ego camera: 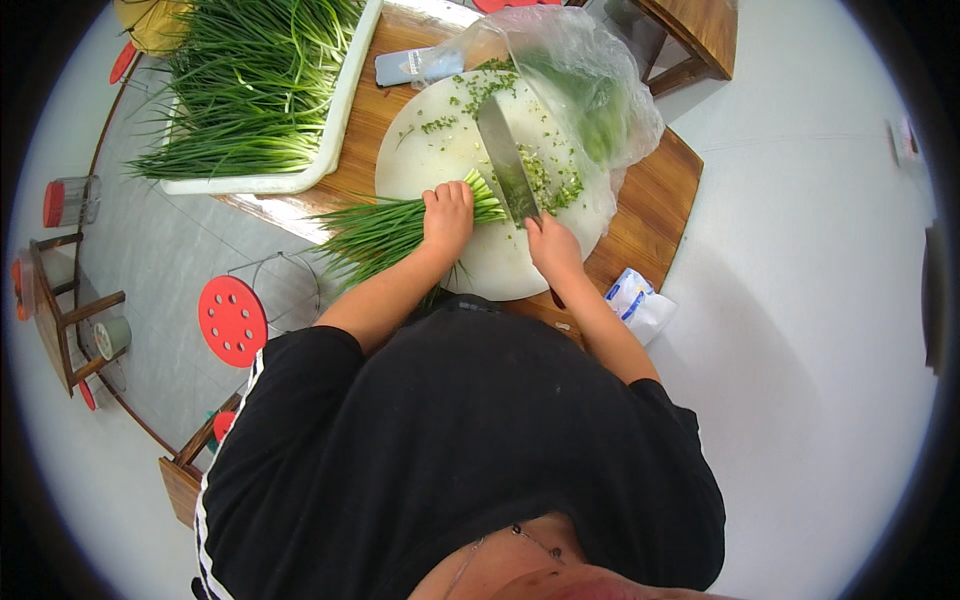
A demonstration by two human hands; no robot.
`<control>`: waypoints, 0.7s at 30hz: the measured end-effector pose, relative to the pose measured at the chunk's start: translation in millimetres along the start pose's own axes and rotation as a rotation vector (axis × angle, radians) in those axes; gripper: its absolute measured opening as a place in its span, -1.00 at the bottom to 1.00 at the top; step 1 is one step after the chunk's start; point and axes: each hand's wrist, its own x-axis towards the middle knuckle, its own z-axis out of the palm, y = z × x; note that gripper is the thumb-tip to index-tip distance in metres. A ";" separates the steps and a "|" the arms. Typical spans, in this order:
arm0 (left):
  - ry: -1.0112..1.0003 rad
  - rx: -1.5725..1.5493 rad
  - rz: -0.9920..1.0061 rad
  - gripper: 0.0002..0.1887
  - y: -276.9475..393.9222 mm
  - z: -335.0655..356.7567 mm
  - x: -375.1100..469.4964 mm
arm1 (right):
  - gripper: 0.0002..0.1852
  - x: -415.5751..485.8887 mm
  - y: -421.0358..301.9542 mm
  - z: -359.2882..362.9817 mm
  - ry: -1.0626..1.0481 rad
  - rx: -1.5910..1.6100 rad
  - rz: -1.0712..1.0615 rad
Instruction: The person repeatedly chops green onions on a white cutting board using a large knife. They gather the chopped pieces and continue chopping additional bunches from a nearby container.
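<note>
On a round white cutting board [420, 161], my left hand [449, 217] grips a bunch of green onions [382, 232], whose pale cut ends point right and whose leaves hang past the board's left side. My right hand [553, 247] holds a kitchen knife [508, 161], its broad blade just right of the pale ends. Chopped green onion [551, 184] lies right of the blade, with more bits scattered at the far side of the board. A clear plastic bag [600, 90] with something green inside overlaps the board's far right edge.
A white tray [330, 142] heaped with whole green onions [255, 90] stands at the far left of the wooden table [664, 202]. A light blue packet [416, 66] lies beyond the board, and a white and blue packet [637, 306] at the near right. A red stool [232, 321] stands left.
</note>
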 end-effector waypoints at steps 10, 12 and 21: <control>-0.022 -0.009 0.006 -0.64 2.1 2.4 -1.3 | -0.75 -39.7 1.5 -46.4 -0.224 -0.166 -0.098; -0.023 0.001 0.007 -0.64 2.4 2.4 -1.0 | -0.75 -37.1 0.6 -40.5 -0.237 -0.184 -0.078; 0.002 0.023 0.010 -0.65 1.4 -1.6 -1.7 | -0.74 2.5 -5.0 12.7 -0.082 -0.041 -0.059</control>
